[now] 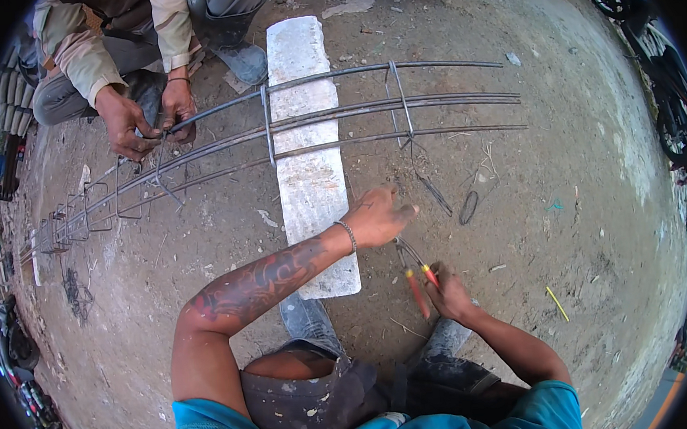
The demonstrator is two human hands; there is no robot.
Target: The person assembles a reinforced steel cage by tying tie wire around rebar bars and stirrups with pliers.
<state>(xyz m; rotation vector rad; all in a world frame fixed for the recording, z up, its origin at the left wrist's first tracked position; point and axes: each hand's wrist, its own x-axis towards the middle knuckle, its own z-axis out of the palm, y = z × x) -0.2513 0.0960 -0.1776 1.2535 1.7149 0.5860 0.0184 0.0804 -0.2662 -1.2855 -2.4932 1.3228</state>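
1. Head view: my left hand [377,216] reaches forward from seven o'clock, tattooed forearm stretched over my knee, a bracelet at the wrist. Its fingers are bunched together, pointing toward three o'clock; whether they pinch any wire I cannot tell.
2. My right hand [447,291] sits lower, at about five o'clock of the left one, arm bent in from the lower right. It is closed around the red handles of the pliers [416,277], whose dark jaws point up toward my left hand.
3. The rebar cage [337,119] lies on the dirt ground [565,199] at twelve o'clock of my hands: long dark bars running left to right, bound by thin square stirrups, resting across a white concrete slab [309,185].
4. A loose tie wire loop [468,206] lies at three o'clock of my left hand.
5. At ten o'clock, another person's hands [149,116] grip the cage bars.
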